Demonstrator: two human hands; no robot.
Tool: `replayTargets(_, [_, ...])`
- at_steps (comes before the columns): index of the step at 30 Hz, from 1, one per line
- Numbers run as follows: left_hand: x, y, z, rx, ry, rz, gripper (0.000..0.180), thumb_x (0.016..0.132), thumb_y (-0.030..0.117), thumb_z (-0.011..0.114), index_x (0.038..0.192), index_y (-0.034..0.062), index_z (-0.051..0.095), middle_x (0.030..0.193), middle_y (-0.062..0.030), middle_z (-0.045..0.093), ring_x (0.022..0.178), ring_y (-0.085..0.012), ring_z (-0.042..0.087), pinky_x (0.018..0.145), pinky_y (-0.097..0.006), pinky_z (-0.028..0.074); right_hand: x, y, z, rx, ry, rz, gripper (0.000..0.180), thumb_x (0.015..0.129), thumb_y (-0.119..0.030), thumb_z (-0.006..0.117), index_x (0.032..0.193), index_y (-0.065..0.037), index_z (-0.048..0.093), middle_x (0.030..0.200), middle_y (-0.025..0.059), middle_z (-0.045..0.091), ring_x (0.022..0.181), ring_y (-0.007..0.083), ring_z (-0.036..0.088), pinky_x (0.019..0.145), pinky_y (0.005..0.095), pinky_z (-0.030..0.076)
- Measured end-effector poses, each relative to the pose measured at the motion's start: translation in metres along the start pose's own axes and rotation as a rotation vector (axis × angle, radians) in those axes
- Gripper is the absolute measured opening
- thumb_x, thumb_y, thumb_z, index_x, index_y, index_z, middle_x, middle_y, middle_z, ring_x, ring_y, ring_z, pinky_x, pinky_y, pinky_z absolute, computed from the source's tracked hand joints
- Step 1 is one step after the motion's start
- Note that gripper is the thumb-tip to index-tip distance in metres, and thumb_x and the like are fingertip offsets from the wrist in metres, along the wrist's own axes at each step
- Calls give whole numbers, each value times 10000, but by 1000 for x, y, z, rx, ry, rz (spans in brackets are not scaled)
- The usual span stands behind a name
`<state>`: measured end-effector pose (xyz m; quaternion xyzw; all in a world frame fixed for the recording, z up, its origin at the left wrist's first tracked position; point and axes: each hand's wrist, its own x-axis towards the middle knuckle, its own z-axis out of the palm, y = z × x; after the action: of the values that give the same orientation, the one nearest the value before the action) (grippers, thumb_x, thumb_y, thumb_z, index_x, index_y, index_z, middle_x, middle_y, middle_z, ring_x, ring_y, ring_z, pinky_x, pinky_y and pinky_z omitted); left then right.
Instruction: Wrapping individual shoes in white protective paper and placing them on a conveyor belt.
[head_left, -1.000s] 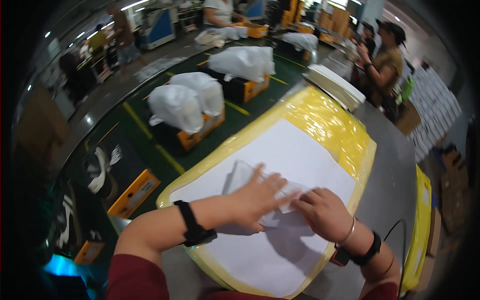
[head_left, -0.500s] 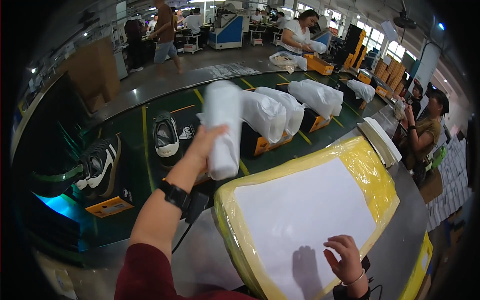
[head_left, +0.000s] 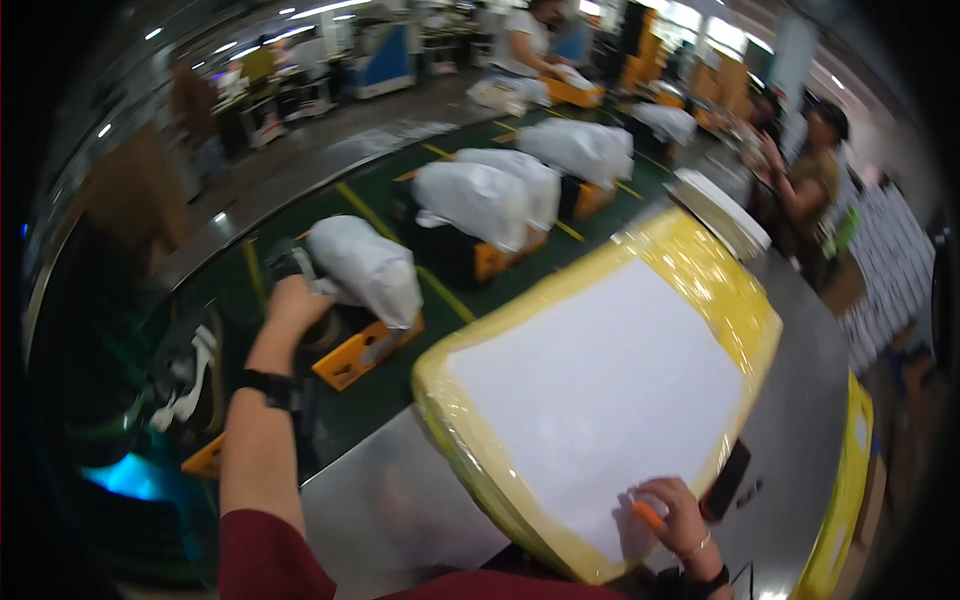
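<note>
At the left side of the green belt, my left hand (head_left: 296, 306) is on a dark shoe (head_left: 290, 262), its fingers seemingly closed round it; motion blur hides the exact grip. Right beside that shoe, a bundle wrapped in white paper (head_left: 366, 268) rests on a black-and-orange shoebox (head_left: 368, 352). My right hand (head_left: 672, 512) hovers low over or touches the near edge of a stack of white paper sheets (head_left: 600, 390), fingers bent and apart from the thumb. Something orange covers or sits at the thumb. The paper lies on a yellow plastic-wrapped pad (head_left: 735, 290).
More white-wrapped bundles (head_left: 472, 204) sit on boxes farther along the belt (head_left: 445, 290). Another black-and-white shoe (head_left: 190, 380) is at the far left. A paper pile (head_left: 722, 212) lies beyond the pad. Co-workers stand at the back and right; a dark object (head_left: 728, 480) lies by my right hand.
The white-wrapped bundle has gone from my left hand onto the box. My left hand has moved down and left to the shoe. My right hand has lowered to the paper. The view has shifted.
</note>
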<state>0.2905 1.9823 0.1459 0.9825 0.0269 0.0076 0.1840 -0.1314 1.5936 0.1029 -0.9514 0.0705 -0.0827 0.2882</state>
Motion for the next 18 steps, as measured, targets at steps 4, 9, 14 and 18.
replayTargets(4, [29, -61, -33, -526, -70, 74, 300, 700, 153, 700, 945, -12, 652, 836, -72, 657, 722, -167, 625, 655, -301, 473, -7, 1, 7, 28, -50, -36, 313, 743, -252, 728, 987, -82, 628, 1012, 95, 589, 983, 303, 502, 872, 389, 410])
replayTargets(9, [46, -73, -67, -1004, -45, 291, 285, 872, 200, 640, 1066, -1, 583, 983, -47, 622, 858, -105, 587, 736, -230, 447, 4, 19, 23, 61, -16, 15, 249, 758, -289, 716, 886, -92, 630, 904, 85, 567, 885, 284, 492, 797, 379, 416])
replayTargets(14, [-66, 102, -58, -685, -178, 810, 285, 833, 114, 666, 1070, -27, 594, 896, -36, 621, 810, -117, 578, 691, -255, 447, 2, 16, 10, 124, 12, 35, 160, 805, -251, 668, 822, -95, 636, 832, 77, 575, 827, 269, 516, 749, 364, 428])
replayTargets(18, [-98, 212, 3, -267, 140, 1373, 229, 775, 85, 678, 990, 11, 651, 823, -145, 622, 806, -278, 591, 703, -353, 463, 4, 12, 12, 39, 38, -51, 110, 824, -197, 641, 867, -96, 645, 862, 74, 610, 836, 275, 551, 763, 361, 442])
